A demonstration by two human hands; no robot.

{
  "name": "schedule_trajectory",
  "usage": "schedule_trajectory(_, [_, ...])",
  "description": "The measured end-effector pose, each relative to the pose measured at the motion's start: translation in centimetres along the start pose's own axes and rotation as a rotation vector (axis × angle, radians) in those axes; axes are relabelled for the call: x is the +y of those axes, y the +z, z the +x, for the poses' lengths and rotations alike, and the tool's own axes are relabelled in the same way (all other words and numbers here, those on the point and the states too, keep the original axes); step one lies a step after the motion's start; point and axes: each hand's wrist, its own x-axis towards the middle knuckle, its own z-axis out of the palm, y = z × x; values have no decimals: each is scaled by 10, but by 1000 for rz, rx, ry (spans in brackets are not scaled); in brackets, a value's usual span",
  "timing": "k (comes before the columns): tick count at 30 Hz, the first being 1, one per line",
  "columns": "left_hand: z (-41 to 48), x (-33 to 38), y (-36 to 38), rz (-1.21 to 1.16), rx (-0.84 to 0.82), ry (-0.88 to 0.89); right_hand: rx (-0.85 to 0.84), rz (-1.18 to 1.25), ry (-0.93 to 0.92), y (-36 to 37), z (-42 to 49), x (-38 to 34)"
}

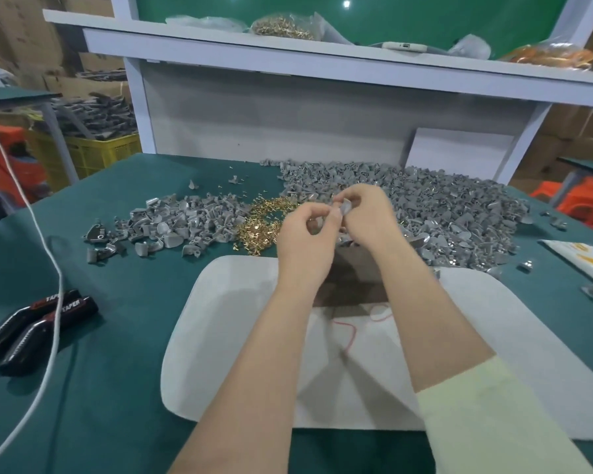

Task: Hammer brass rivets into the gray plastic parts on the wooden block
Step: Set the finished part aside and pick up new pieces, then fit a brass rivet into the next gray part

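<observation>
Nearest are two bare forearms reaching forward over one white felt pad [240,336] on the green-topped table [117,388]; only the right arm shows a pale yellow sleeve [476,415]. One loose red thread [348,331] lies on the pad between the arms. To the left, on the green top, lie two black tool handles [38,325] side by side, each lettered "TAPER", with one white cord [53,265] running across them. Just beyond the thread, one brown wooden block [351,289] sits on the pad, partly hidden by the wrists. Both hands are raised above it and meet at one gray plastic part [345,206]. The right hand [367,213] has its fingers curled and pinches the part from above. The left hand [305,241] bends thumb and forefinger into a ring whose tips nip the part's near edge; whether a rivet sits between them is too small to tell. Behind the left hand lies one heap of brass rivets [261,224]. Two heaps of gray parts flank it, a smaller heap [172,224] on the left and a much larger heap [435,206] on the right, behind the right hand. Farthest, on the white shelf [220,46], stands one clear bag of rivets [281,27].
</observation>
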Motion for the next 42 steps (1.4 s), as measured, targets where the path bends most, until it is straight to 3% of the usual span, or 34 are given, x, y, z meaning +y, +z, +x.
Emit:
schedule_trajectory(4, [-6,-1,6,133,-57,-1,13,109,70,-34,-18,26])
schedule_trajectory(8, [-10,-4,11,445,-124,-68,7,209,99,-39,-32,40])
schedule_trajectory(12, [-14,-7,12,699,-170,-96,-46,165,13,-31,-36,41])
schedule_trajectory(17, [-11,-3,9,627,-170,-106,-66,48,-91,-28,-38,41])
schedule_trajectory(22, [-10,-1,10,560,-172,15,-84,47,-117,-29,-40,38])
schedule_trajectory(28, [-14,0,11,644,-127,105,-105,88,-79,-30,-43,33])
schedule_trajectory(37, [-17,4,12,586,-76,193,-116,285,31,-36,-45,31])
schedule_trajectory(42, [-12,-1,9,698,-127,74,-90,45,-28,-37,-45,34])
